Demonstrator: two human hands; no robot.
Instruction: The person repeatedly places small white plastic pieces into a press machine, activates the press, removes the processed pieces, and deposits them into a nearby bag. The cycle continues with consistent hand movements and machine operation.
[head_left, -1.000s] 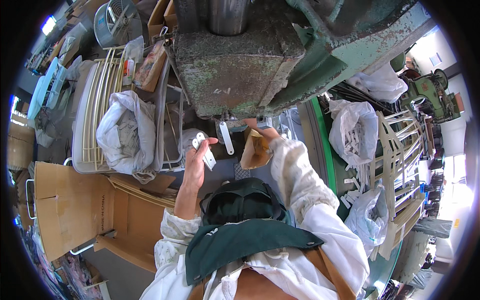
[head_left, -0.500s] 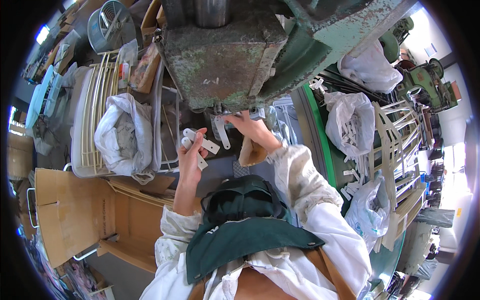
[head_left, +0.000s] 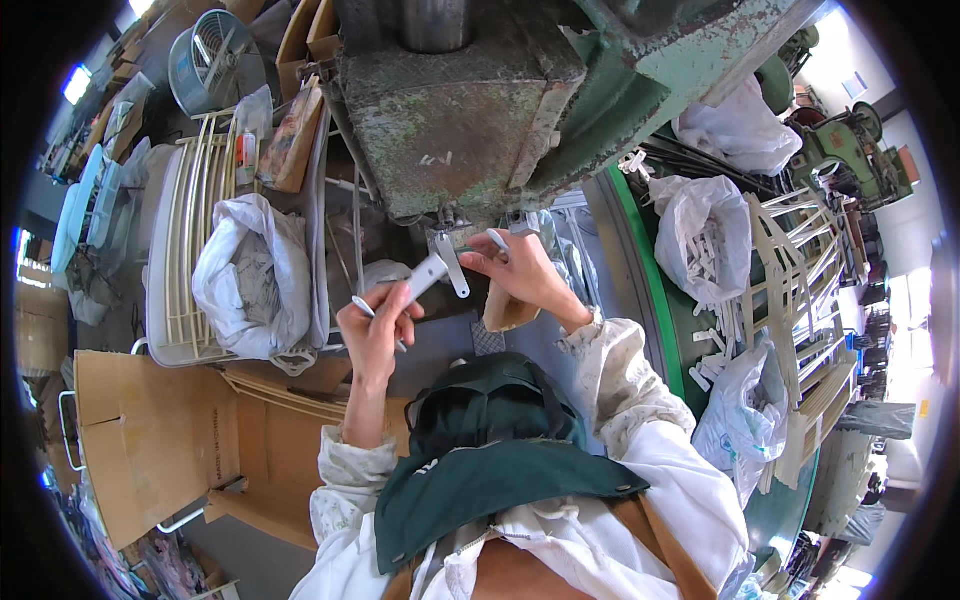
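Press head (head_left: pixel 450 140), worn green, just ahead of me. Left hand (head_left: pixel 376 325) closed round white strips (head_left: pixel 427 276), one angled toward a separate strip (head_left: pixel 457 276) that juts out at the press head's foot. Right hand (head_left: pixel 525 272) near that strip, fingers pinching a pale piece (head_left: pixel 498 241). Open bag (head_left: pixel 680 208) of white pieces to my right.

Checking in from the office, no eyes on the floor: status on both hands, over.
Left hand gripping white strips. Right hand at a white piece, grip unclear. Another strip between them. Press head just beyond both hands.
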